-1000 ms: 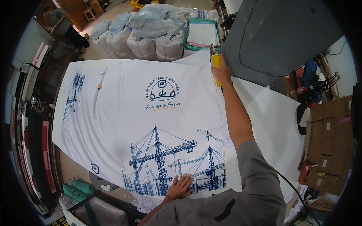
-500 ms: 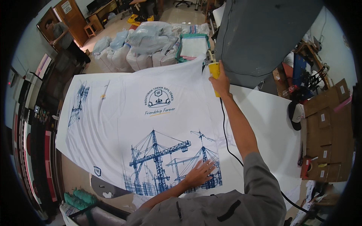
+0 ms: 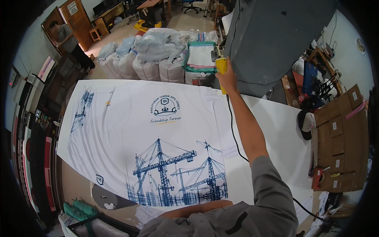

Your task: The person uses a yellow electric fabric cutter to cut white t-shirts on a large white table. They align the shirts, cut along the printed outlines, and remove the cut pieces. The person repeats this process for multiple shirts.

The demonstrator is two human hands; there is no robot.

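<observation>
My right hand (image 3: pixel 227 77) is closed round the yellow body of a corded hand-held fabric cutter (image 3: pixel 222 66). It holds the tool up beyond the table's far edge, its metal head apart from the cloth. White fabric (image 3: pixel 189 130) lies over the table, printed with blue construction cranes and a round dark emblem. Wrinkles run down its left part. My left hand (image 3: pixel 221 204) is drawn in against my body at the near edge of the fabric; its fingers are hidden.
The cutter's black cord (image 3: pixel 233 132) runs down past my right arm. Stuffed white sacks (image 3: pixel 147 69) and a green-edged bag (image 3: pixel 202 55) stand beyond the white table (image 3: pixel 272 138). A large grey machine cover (image 3: pixel 268 43) rises at far right. A person (image 3: pixel 67 39) stands far left.
The far right edge of the fabric, raised before, now lies down. My left hand has pulled back from the crane print toward my body. The cutter has shifted slightly away from me.
</observation>
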